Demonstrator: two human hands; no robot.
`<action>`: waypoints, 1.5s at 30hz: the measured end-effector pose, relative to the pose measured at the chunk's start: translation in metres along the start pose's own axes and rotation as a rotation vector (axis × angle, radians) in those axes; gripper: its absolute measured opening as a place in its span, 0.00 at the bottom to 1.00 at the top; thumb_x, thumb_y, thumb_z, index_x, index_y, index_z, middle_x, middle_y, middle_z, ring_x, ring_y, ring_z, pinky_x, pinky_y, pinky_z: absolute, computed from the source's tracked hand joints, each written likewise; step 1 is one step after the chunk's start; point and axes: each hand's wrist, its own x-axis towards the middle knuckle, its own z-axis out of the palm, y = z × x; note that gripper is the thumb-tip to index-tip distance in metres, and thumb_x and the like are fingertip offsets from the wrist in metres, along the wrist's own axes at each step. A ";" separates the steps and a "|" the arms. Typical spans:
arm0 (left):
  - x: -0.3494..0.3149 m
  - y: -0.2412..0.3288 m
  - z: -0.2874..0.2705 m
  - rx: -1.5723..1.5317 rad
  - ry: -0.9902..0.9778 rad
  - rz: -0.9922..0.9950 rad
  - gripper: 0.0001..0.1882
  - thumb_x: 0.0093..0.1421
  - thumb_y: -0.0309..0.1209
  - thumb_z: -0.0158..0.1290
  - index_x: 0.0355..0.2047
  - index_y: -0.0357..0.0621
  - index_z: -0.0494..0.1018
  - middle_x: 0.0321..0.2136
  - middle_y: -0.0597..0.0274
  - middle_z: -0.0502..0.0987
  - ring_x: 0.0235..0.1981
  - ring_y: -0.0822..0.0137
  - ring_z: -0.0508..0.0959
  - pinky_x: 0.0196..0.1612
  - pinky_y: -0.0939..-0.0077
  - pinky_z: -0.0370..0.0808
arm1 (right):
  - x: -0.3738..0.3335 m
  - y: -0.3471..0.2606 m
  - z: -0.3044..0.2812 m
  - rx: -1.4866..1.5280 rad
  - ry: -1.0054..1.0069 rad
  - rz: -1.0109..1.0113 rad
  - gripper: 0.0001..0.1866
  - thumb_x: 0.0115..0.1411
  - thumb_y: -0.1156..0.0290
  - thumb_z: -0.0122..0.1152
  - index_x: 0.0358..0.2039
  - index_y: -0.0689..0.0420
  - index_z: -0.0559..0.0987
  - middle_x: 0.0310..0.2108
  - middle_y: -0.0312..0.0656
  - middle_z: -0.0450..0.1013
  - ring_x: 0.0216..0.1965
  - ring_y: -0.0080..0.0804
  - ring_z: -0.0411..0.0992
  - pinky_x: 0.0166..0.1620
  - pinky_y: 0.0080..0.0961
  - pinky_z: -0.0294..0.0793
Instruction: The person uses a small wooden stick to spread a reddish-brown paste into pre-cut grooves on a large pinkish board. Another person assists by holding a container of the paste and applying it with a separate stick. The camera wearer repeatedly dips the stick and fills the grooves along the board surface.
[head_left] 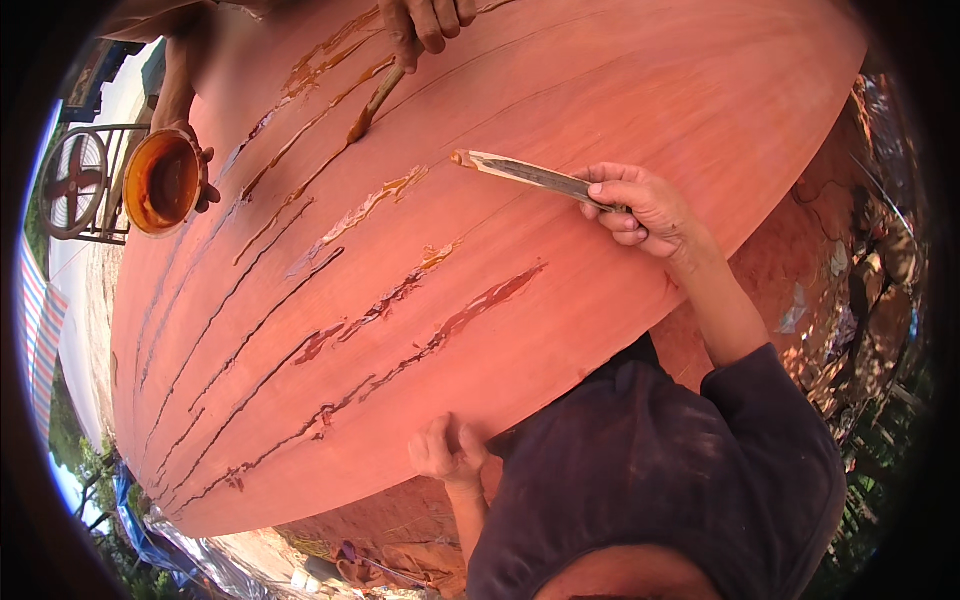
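In my right hand [640,212] I grip a flat wooden stick [530,173], dark along its face and with a dab of brown paste on its tip. The stick points left, over a large curved reddish wooden surface [620,120] that looks like a boat hull. Dark seams run along it, some smeared with thick red-brown paste [470,313] and others with orange-brown paste [375,205]. Near the hull's close edge, my left hand [450,450] rests with its fingers curled in, and nothing shows in it.
Across the hull, another person's hand [430,22] works a paste-coated stick [375,103] along a seam. Their other hand holds an orange-brown bowl [163,182] of paste. A metal-framed fan [75,185] stands at far left. Debris-strewn ground [850,250] lies beyond the hull's right edge.
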 end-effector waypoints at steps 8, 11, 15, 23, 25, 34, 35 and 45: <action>-0.005 -0.003 -0.002 0.025 -0.026 -0.050 0.14 0.58 0.42 0.61 0.36 0.44 0.82 0.29 0.59 0.81 0.27 0.56 0.77 0.30 0.63 0.71 | -0.010 0.021 0.009 -0.352 -0.077 -0.002 0.13 0.68 0.71 0.59 0.49 0.62 0.83 0.30 0.32 0.78 0.20 0.10 0.62 0.22 0.12 0.59; -0.003 -0.003 0.000 0.012 -0.010 -0.013 0.15 0.62 0.42 0.60 0.36 0.42 0.81 0.27 0.59 0.79 0.26 0.58 0.75 0.29 0.65 0.69 | -0.012 0.022 0.012 -0.464 -0.044 -0.064 0.13 0.68 0.71 0.58 0.48 0.62 0.84 0.31 0.31 0.78 0.27 0.12 0.67 0.30 0.14 0.66; 0.000 -0.001 -0.001 0.013 -0.006 0.002 0.17 0.64 0.44 0.59 0.35 0.41 0.80 0.26 0.59 0.78 0.26 0.59 0.74 0.28 0.66 0.69 | -0.012 0.017 0.013 -0.659 -0.013 -0.197 0.12 0.67 0.72 0.58 0.46 0.62 0.85 0.31 0.29 0.77 0.32 0.15 0.70 0.36 0.18 0.69; 0.002 0.001 -0.002 -0.004 -0.011 -0.013 0.17 0.64 0.45 0.59 0.34 0.41 0.80 0.26 0.57 0.78 0.26 0.58 0.74 0.29 0.65 0.69 | -0.018 0.014 0.020 -1.049 -0.048 -0.623 0.13 0.63 0.83 0.58 0.46 0.66 0.85 0.28 0.36 0.77 0.28 0.21 0.70 0.32 0.21 0.68; 0.002 0.001 -0.002 -0.006 -0.012 -0.014 0.18 0.64 0.45 0.59 0.34 0.41 0.81 0.26 0.57 0.79 0.26 0.58 0.75 0.29 0.65 0.69 | -0.018 0.013 0.020 -1.191 -0.075 -0.823 0.15 0.60 0.85 0.59 0.46 0.63 0.85 0.30 0.40 0.77 0.29 0.26 0.73 0.31 0.24 0.71; 0.002 0.001 -0.002 -0.001 -0.023 -0.010 0.18 0.64 0.46 0.60 0.34 0.40 0.80 0.25 0.57 0.78 0.26 0.57 0.75 0.29 0.65 0.70 | -0.017 0.015 0.002 -1.568 -0.022 -1.176 0.21 0.54 0.86 0.66 0.48 0.53 0.86 0.38 0.44 0.77 0.34 0.39 0.76 0.32 0.31 0.75; 0.002 0.001 -0.002 -0.004 -0.020 -0.010 0.18 0.64 0.46 0.60 0.34 0.40 0.80 0.25 0.57 0.78 0.26 0.57 0.75 0.29 0.65 0.70 | -0.019 0.014 -0.003 -1.596 -0.007 -1.179 0.22 0.53 0.86 0.66 0.48 0.53 0.86 0.38 0.44 0.77 0.34 0.39 0.76 0.33 0.31 0.75; 0.001 -0.002 -0.001 -0.016 -0.007 -0.009 0.17 0.63 0.45 0.60 0.35 0.41 0.81 0.26 0.57 0.77 0.26 0.57 0.75 0.29 0.65 0.70 | -0.020 0.020 0.005 -1.184 -0.008 -0.941 0.14 0.57 0.84 0.64 0.43 0.57 0.86 0.33 0.42 0.77 0.33 0.36 0.75 0.34 0.32 0.74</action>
